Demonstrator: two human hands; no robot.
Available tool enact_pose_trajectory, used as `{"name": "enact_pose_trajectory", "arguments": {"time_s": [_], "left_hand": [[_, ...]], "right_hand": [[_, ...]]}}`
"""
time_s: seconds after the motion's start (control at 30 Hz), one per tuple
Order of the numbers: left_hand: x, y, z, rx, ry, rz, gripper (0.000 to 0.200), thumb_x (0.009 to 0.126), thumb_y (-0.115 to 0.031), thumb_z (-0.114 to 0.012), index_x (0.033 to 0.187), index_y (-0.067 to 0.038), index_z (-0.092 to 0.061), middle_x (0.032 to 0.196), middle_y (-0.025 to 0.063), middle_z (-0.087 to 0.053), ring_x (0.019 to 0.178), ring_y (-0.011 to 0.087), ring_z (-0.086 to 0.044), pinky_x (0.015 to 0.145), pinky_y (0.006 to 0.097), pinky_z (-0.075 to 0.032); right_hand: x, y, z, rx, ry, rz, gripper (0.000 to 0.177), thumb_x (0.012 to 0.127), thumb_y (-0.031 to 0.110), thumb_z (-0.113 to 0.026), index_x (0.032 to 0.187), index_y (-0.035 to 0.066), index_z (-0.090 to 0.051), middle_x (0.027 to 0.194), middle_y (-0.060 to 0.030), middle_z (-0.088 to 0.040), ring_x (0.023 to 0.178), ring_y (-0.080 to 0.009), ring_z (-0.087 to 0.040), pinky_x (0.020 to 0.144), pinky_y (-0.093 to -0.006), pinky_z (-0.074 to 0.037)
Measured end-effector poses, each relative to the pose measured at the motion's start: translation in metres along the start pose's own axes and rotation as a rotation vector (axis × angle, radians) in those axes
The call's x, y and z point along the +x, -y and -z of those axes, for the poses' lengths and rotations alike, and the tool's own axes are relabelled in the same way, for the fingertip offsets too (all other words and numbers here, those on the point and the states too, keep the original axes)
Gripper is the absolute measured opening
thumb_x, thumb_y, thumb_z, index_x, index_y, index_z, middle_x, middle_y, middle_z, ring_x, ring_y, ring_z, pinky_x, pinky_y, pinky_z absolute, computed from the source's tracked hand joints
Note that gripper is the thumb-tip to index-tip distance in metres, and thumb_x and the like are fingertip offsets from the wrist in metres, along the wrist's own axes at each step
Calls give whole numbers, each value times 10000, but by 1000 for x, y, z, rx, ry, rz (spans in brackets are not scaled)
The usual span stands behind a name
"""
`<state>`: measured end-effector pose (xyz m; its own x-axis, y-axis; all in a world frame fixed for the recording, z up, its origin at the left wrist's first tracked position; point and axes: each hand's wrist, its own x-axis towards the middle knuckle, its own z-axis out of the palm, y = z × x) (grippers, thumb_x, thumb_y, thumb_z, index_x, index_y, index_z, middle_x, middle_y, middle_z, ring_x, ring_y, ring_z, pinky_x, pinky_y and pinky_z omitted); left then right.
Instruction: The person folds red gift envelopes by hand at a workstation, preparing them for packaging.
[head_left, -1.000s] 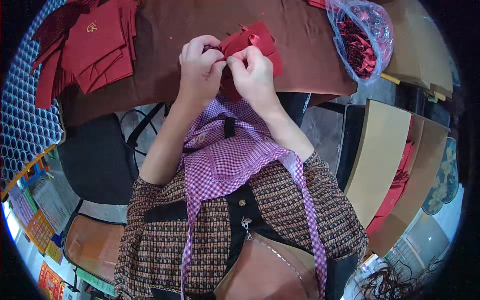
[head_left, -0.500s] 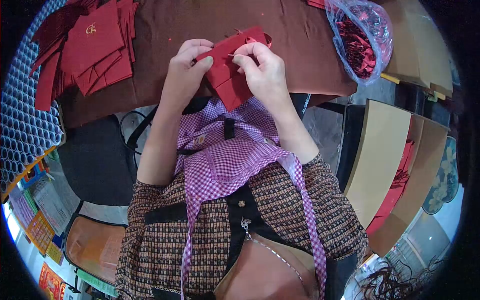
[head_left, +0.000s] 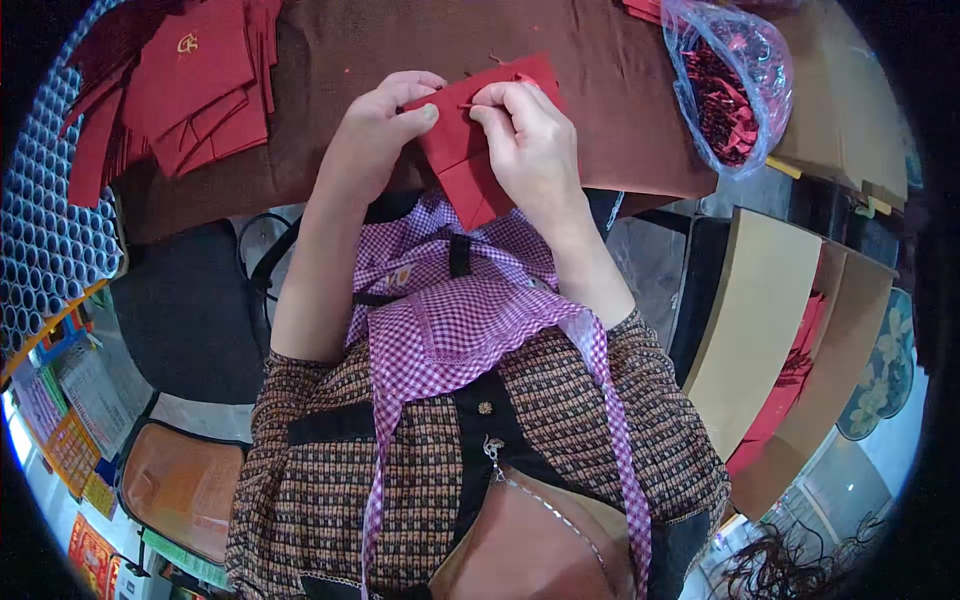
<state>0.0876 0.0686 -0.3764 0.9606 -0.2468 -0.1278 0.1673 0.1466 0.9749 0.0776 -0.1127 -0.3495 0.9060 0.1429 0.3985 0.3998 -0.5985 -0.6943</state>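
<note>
A small red paper bag [head_left: 459, 160] lies tilted between my two hands over the front edge of the table [head_left: 330, 180]. My left hand [head_left: 375, 128] grips its upper left edge, thumb on the near face and fingers behind. Thumb and forefinger of my right hand [head_left: 532, 140] pinch a thin cord end on the bag's face, near its upper part. Another short dark strand sticks up at the top edge. My right fingers hide part of the cord.
Folded red bags [head_left: 195, 85], the top one with a gold logo, are piled at the left. A clear plastic bag [head_left: 775, 100] of red pieces sits at the right. Below it stands an open cardboard box [head_left: 755, 310] with red pieces [head_left: 780, 400] inside. A chair [head_left: 185, 310] is at the left.
The red ribbon loop at the bag's upper right has dropped from sight behind my right hand. The bag has shifted slightly right, and my right fingers have moved a little up the bag.
</note>
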Motion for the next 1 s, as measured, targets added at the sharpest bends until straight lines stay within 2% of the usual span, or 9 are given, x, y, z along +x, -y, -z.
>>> {"name": "enact_pose_trajectory", "arguments": {"time_s": [0.13,0.2,0.4,0.63,0.83,1.0], "left_hand": [[0,2,4,-88,53,22,242,833,-66,-614,1022,82,-643,1219,77,-535,1115,176,-518,992,296,-381],[0,2,2,-119,47,27,233,824,-62,-599,1003,77,-652,1199,77,-545,1095,165,-519,973,280,-382],[0,4,1,-146,45,-6,218,822,-40,-598,1006,60,-661,1185,69,-552,1074,146,-519,953,267,-389],[-1,3,-1,-176,46,-18,219,818,-29,-612,1017,47,-663,1186,68,-547,1086,154,-518,965,275,-390],[-2,-1,-2,-129,54,-49,216,809,-36,-625,1006,42,-668,1178,72,-543,1087,157,-515,961,271,-392],[-2,-2,-6,-76,25,-64,217,787,-42,-650,985,42,-675,1160,70,-551,1066,159,-523,945,272,-402]], "right_hand": [[-4,5,2,-26,17,33,61,798,4,-651,856,-2,-630,802,-113,-643,715,-275,-638,839,-363,-511],[-5,7,2,3,13,-20,65,792,7,-660,850,4,-630,802,-107,-641,722,-272,-634,873,-385,-505],[-2,7,4,-80,-27,92,60,785,19,-677,817,12,-627,801,-94,-647,726,-265,-636,809,-390,-510],[-2,10,0,-92,-45,73,65,780,23,-686,802,12,-626,782,-91,-661,715,-269,-641,816,-395,-513],[-2,11,0,-121,-50,92,78,778,23,-689,779,12,-612,769,-97,-659,693,-270,-638,780,-396,-517],[-4,14,1,-145,-37,106,104,776,31,-695,769,19,-592,731,-100,-636,656,-272,-623,639,-369,-514]]}}
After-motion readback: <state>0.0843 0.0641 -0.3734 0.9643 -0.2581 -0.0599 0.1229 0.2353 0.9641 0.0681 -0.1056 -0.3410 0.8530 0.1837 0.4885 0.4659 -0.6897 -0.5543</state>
